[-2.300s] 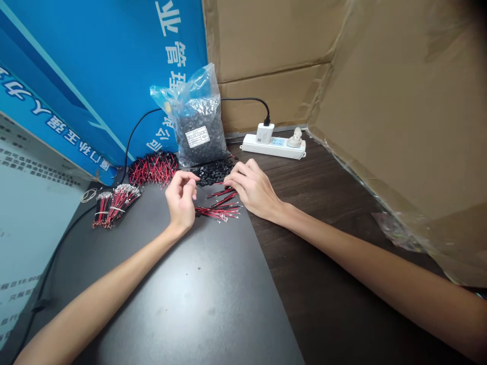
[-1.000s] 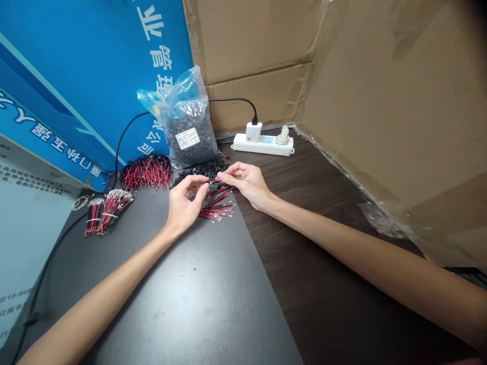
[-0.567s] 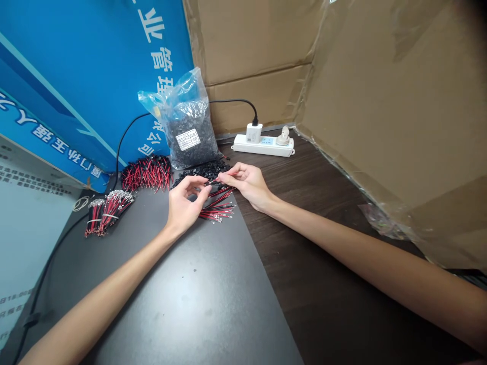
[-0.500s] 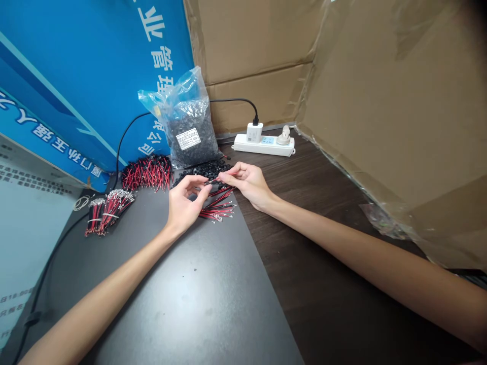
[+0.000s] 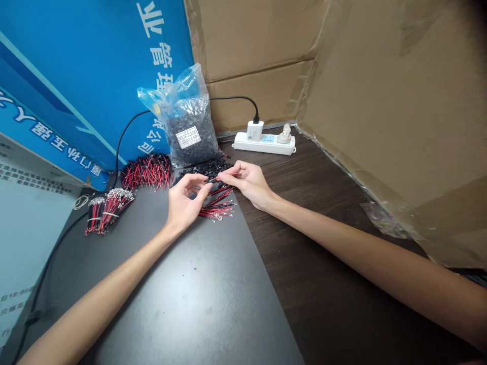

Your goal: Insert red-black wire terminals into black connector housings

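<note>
My right hand (image 5: 249, 183) pinches a thin red wire (image 5: 235, 174) between thumb and fingers. Just left of it, my left hand (image 5: 186, 200) is closed at the fingertips on a small black connector (image 5: 208, 181) at the wire's end. The fingertips of both hands are close together, and whether the wire is inside the connector is too small to tell. Loose black connectors (image 5: 205, 168) lie in a pile behind the hands. Red and black wires (image 5: 218, 210) with metal tips are spread beneath and between them.
A clear bag of black parts (image 5: 190, 129) stands behind the pile. At the left are heaped red-black wires (image 5: 146, 172) and banded wire bundles (image 5: 110, 210). A white power strip (image 5: 264, 144) sits at the back, beside cardboard (image 5: 380, 126).
</note>
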Available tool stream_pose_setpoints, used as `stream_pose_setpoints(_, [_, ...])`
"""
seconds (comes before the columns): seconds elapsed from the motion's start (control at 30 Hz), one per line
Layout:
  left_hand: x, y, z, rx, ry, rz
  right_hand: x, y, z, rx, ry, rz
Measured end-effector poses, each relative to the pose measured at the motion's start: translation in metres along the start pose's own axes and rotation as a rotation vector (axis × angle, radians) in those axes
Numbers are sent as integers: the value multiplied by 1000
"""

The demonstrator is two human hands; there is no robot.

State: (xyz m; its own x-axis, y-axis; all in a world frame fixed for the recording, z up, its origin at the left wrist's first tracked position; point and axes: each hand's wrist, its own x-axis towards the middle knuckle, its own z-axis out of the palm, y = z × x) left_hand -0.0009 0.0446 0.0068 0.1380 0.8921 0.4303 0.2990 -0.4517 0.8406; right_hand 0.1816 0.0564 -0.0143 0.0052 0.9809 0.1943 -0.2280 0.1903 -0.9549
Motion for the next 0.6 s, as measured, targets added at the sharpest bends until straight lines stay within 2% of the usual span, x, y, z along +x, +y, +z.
stream_pose_setpoints(0.6, [1,0,-1,71,20,-11,-2,-6,1,-56,-99,-58])
